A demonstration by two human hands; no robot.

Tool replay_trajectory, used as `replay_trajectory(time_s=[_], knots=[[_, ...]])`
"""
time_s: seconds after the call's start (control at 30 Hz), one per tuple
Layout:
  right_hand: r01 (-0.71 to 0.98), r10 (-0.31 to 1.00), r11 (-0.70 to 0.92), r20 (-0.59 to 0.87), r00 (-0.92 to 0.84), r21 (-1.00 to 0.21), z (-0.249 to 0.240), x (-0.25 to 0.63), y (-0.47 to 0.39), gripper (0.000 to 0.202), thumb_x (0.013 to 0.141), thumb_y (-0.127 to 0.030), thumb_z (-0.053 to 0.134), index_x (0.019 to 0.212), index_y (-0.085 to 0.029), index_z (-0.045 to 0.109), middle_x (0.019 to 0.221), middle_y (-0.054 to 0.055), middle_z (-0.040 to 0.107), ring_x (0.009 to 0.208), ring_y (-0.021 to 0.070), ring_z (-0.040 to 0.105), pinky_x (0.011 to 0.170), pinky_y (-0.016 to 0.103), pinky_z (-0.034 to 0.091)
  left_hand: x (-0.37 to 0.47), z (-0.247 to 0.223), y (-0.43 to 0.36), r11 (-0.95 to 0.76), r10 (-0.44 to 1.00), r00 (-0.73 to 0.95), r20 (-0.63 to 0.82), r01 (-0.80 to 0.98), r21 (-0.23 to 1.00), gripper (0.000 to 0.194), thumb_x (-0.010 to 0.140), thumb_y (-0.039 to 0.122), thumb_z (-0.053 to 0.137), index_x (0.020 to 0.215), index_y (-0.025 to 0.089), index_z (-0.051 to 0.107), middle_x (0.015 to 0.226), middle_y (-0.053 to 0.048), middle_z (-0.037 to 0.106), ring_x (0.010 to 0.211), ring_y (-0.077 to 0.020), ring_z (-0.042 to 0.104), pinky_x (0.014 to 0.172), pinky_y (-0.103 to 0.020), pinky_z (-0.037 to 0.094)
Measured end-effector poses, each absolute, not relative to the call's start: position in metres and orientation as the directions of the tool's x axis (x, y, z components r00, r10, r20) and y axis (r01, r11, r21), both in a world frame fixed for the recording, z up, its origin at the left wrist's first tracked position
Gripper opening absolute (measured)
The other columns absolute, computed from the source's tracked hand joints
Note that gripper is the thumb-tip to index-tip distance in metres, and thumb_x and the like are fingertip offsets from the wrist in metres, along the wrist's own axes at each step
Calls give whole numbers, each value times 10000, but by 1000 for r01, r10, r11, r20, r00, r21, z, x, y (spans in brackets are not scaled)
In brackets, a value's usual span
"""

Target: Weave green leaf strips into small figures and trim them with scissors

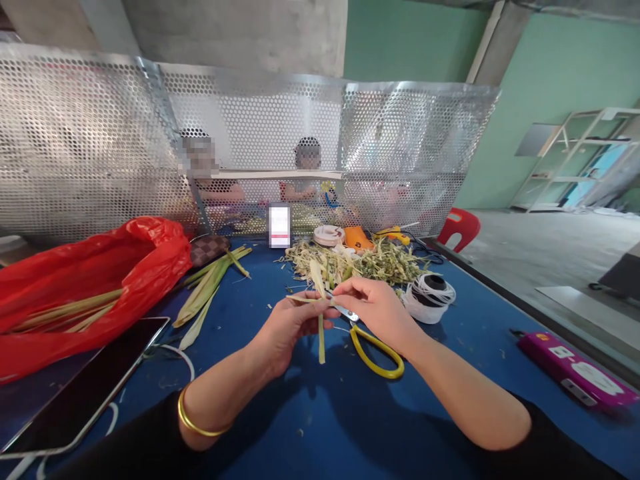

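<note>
Above the blue table, my left hand (295,327) pinches a pale dried leaf strip (321,343) that hangs below my fingers and rises above them. A thinner piece crosses it sideways at the pinch. The fingertips of my right hand (373,303) close on the same crossing from the other side. Yellow-handled scissors (377,353) lie on the table beneath my right hand, their blades partly covered by it. Just beyond my hands spreads a heap of leaf trimmings (385,260). A spool of white cord (431,298) stands to the right of my right hand.
At the left a red plastic bag (100,280) holds long leaves, with more leaves (205,287) beside it. A tablet (85,387) with a white cable lies in front. A phone (279,227) stands before the perforated metal screen (260,120). A purple box (575,367) lies right.
</note>
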State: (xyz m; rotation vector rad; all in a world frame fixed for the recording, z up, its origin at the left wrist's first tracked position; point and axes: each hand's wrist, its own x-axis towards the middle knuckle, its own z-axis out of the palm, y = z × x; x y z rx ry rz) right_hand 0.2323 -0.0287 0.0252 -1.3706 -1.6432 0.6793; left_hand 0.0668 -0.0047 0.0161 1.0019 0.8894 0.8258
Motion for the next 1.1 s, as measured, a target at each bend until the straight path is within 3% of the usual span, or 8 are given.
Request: replay_trajectory(time_s=[0.2, 0.33, 0.47, 0.67, 0.83, 1.1], knots=[[678, 910, 348, 408, -78, -647, 20, 227, -32, 125, 805, -226, 578, 702, -204, 645, 688, -15, 651, 635, 134, 553, 560, 237, 351, 67, 7, -3, 210, 909, 386, -160, -92, 973, 193, 694, 302, 711, 793, 173, 607, 634, -2, 676, 601, -109, 613, 638, -225, 473], [705, 906, 346, 416, -79, -619, 19, 227, -33, 133, 799, -212, 588, 672, -200, 624, 629, -22, 615, 571, 122, 506, 535, 233, 329, 69, 9, -2, 189, 922, 358, -151, -73, 979, 141, 694, 273, 691, 718, 170, 596, 547, 19, 630, 538, -101, 580, 605, -225, 462], [693, 924, 313, 378, -63, -649, 18, 230, -30, 139, 796, -218, 589, 660, -200, 614, 592, -35, 579, 543, 115, 464, 525, 229, 317, 67, 11, -1, 228, 918, 347, -190, -72, 971, 167, 683, 270, 709, 735, 173, 583, 573, 9, 656, 541, -103, 593, 608, -220, 464], [602, 953, 266, 301, -44, -753, 24, 234, -27, 189, 842, -310, 525, 755, -204, 655, 661, -22, 595, 624, 130, 502, 566, 236, 335, 64, 17, -2, 255, 853, 486, -191, -69, 964, 203, 743, 324, 664, 853, 165, 600, 695, -57, 716, 632, -157, 663, 696, -287, 507], [445, 985, 170, 168, -44, -879, 18, 230, -25, 291, 773, -393, 597, 585, -173, 569, 540, -46, 440, 534, 103, 384, 504, 231, 278, 70, 18, -10, 167, 833, 529, -161, 37, 985, 196, 723, 285, 680, 848, 137, 648, 658, -54, 703, 563, -150, 644, 649, -294, 516], [370, 966, 148, 214, 143, -917, 5, 220, -25, 294, 718, -334, 634, 515, -176, 492, 495, -60, 390, 499, 93, 333, 468, 227, 270, 74, 3, -9, 181, 842, 521, -141, -27, 983, 215, 655, 270, 745, 715, 152, 576, 600, -13, 666, 637, -201, 689, 615, -296, 529]])
